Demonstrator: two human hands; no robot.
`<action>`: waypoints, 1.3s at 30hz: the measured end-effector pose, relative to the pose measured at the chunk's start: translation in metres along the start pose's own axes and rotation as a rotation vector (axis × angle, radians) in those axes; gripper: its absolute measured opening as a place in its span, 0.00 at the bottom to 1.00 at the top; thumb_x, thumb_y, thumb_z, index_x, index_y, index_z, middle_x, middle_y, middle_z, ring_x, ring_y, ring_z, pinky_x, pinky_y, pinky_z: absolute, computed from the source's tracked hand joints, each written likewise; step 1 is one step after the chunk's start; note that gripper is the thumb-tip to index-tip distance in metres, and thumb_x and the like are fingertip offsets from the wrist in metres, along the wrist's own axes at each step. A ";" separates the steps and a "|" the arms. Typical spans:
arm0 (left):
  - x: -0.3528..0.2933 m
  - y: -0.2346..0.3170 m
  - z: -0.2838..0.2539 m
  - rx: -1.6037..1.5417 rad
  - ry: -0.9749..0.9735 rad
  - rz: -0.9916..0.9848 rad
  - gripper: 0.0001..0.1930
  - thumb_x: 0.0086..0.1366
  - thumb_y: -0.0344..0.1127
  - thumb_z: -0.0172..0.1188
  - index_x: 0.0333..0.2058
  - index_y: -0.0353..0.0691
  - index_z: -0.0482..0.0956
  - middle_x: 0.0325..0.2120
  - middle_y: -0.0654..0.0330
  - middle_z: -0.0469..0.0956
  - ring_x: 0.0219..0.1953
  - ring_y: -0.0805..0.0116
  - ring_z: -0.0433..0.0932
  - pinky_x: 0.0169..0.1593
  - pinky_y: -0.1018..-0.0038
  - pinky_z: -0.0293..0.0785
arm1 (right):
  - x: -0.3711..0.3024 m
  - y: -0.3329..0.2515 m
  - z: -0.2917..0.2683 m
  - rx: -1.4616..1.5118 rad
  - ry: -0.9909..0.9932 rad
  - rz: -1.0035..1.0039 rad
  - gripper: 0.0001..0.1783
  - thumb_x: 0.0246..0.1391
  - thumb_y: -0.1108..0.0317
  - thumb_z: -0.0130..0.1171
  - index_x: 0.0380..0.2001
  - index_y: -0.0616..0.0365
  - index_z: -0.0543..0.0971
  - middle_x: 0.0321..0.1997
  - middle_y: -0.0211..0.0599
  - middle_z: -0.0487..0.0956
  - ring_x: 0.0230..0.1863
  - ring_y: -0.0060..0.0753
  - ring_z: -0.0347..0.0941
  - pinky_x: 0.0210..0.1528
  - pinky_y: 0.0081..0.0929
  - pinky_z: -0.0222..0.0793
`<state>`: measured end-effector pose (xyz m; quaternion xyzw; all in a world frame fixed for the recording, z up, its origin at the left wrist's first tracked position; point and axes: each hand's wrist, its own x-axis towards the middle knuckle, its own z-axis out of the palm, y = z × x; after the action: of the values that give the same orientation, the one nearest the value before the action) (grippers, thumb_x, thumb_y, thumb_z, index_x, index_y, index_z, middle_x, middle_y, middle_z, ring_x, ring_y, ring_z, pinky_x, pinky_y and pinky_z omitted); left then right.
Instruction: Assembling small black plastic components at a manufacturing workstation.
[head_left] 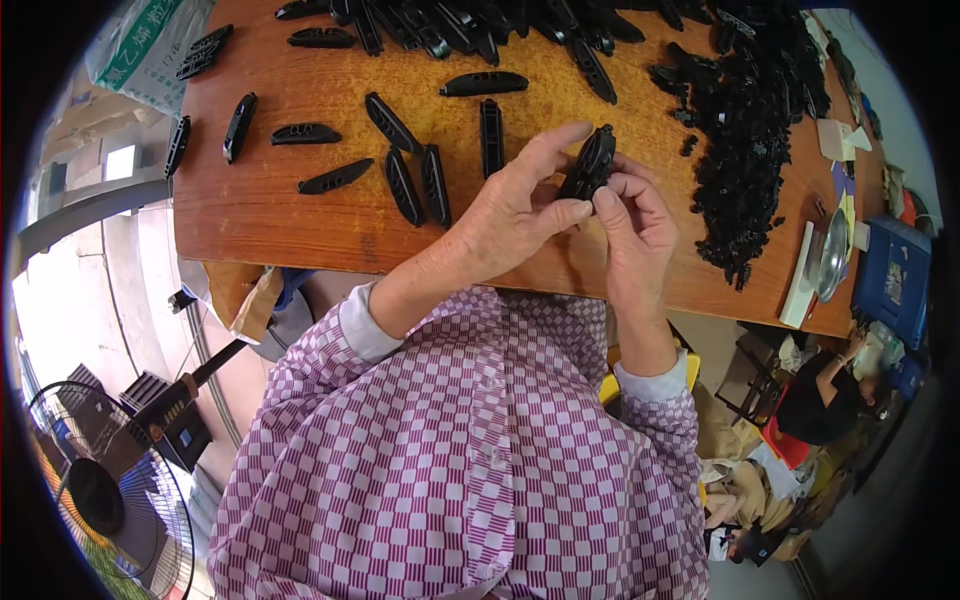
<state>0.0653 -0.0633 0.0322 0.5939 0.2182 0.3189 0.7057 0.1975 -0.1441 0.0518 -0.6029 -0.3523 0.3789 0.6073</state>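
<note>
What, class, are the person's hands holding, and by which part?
One elongated black piece. The left hand and right hand both have their thumbs at its lower end; the fingers' exact contacts behind it are hidden.

The left fingers (546, 153) and right fingers (645, 190) hold a black plastic piece (592, 163) between them, tilted above the tabletop (265, 220). Long black pieces (305, 133) lie scattered left of the fingers, one just beside them. Beyond the fingers sits a pile of long pieces (470, 22); to their right, a heap of small black parts (745, 150). A fan (97, 495) stands well apart, left and nearer the body.
</note>
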 end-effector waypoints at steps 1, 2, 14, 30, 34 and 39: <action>0.000 0.001 -0.003 -0.130 -0.038 -0.084 0.33 0.62 0.27 0.59 0.63 0.41 0.56 0.48 0.58 0.68 0.45 0.74 0.71 0.44 0.77 0.75 | 0.001 0.001 -0.001 0.145 -0.014 0.080 0.05 0.54 0.76 0.59 0.34 0.65 0.75 0.51 0.37 0.70 0.49 0.26 0.69 0.52 0.23 0.64; 0.002 0.002 -0.005 -0.262 -0.077 -0.168 0.34 0.61 0.27 0.60 0.64 0.42 0.55 0.48 0.59 0.68 0.45 0.73 0.71 0.43 0.77 0.76 | 0.002 0.001 -0.003 0.289 -0.027 0.161 0.04 0.55 0.75 0.58 0.33 0.64 0.76 0.50 0.35 0.71 0.47 0.25 0.69 0.51 0.22 0.66; 0.010 0.001 -0.013 -0.106 -0.121 -0.190 0.36 0.59 0.26 0.62 0.64 0.45 0.56 0.44 0.60 0.69 0.40 0.75 0.75 0.37 0.79 0.79 | 0.012 0.006 -0.009 0.301 -0.100 0.269 0.02 0.58 0.72 0.57 0.32 0.58 0.76 0.43 0.31 0.77 0.44 0.22 0.72 0.51 0.25 0.66; 0.023 0.000 0.004 0.115 -0.184 -0.122 0.33 0.60 0.17 0.52 0.62 0.45 0.55 0.44 0.55 0.71 0.47 0.66 0.74 0.48 0.74 0.72 | 0.013 0.016 -0.007 0.353 -0.068 0.226 0.17 0.55 0.76 0.57 0.48 0.61 0.70 0.46 0.32 0.76 0.48 0.22 0.71 0.52 0.22 0.65; 0.037 0.007 0.002 0.219 -0.275 -0.048 0.26 0.60 0.20 0.53 0.57 0.45 0.61 0.31 0.56 0.75 0.33 0.65 0.80 0.34 0.71 0.75 | 0.020 0.021 -0.036 0.281 -0.162 0.236 0.16 0.54 0.80 0.55 0.46 0.59 0.72 0.47 0.32 0.76 0.48 0.21 0.71 0.51 0.19 0.66; 0.043 0.010 -0.004 0.841 -0.432 0.072 0.14 0.62 0.31 0.56 0.47 0.46 0.69 0.23 0.57 0.75 0.20 0.63 0.75 0.21 0.67 0.70 | 0.069 -0.002 -0.102 -1.458 0.174 -0.296 0.11 0.48 0.61 0.65 0.32 0.53 0.77 0.36 0.30 0.74 0.39 0.38 0.69 0.39 0.35 0.63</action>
<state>0.0912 -0.0289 0.0443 0.8881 0.1557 0.0961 0.4217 0.3200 -0.1301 0.0495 -0.8267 -0.5421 -0.0853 0.1241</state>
